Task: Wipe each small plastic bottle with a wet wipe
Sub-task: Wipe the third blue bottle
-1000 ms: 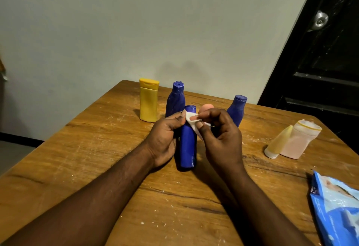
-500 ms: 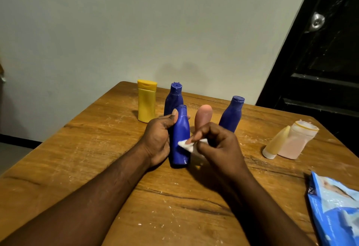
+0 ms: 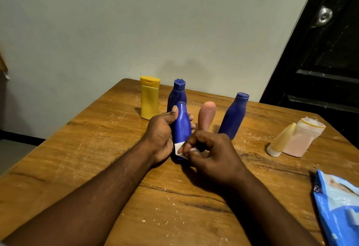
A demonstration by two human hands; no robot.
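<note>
Left grip (image 3: pixel 159 136) wraps the blue bottle (image 3: pixel 182 127); right grip (image 3: pixel 211 154), pinching the wet wipe (image 3: pixel 179 149), has slid from cap to base: this pass looks nearly done.

Scratched wooden table (image 3: pixel 194 207), matt plastic blue bottle (image 3: pixel 182 127), glossy wipes packet (image 3: pixel 338 203)
</note>
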